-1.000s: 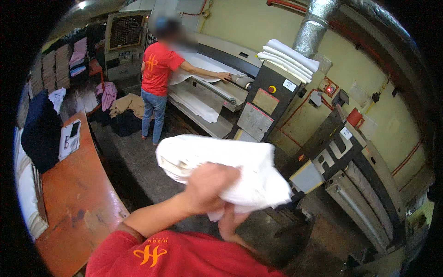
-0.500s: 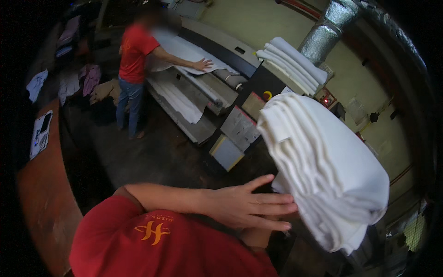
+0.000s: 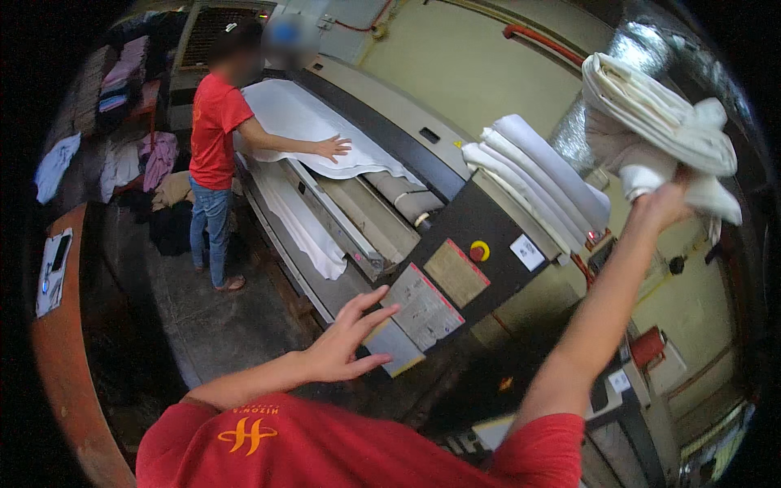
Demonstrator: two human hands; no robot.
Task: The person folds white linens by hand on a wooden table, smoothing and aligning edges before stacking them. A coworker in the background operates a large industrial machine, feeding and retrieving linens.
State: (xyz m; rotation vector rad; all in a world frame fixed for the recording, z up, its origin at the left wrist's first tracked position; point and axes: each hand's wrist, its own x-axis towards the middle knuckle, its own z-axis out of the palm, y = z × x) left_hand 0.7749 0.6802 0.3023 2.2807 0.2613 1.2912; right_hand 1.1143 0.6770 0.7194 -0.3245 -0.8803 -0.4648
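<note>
High at the right, my right hand (image 3: 669,202) grips a thick folded bundle of white cloth (image 3: 655,110) from below, with the arm stretched far out. Loose ends of the bundle hang around the wrist. My left hand (image 3: 350,337) is open, fingers spread, and holds nothing. It hovers near the light panel at the end of a large roller ironing machine (image 3: 508,268). A stack of folded white cloths (image 3: 541,183) lies on top of the machine's end, left of and below the raised bundle.
A person in a red shirt (image 3: 220,114) spreads a white sheet (image 3: 317,122) over the machine's feed side. More white cloth (image 3: 301,228) hangs below. A brown table (image 3: 73,350) with papers and a phone curves along the left. Silver ducting (image 3: 573,134) rises behind the bundle.
The white bundle has gone up and away to the upper right in my right hand. My left hand has come off it and moved left. The view has shifted slightly.
</note>
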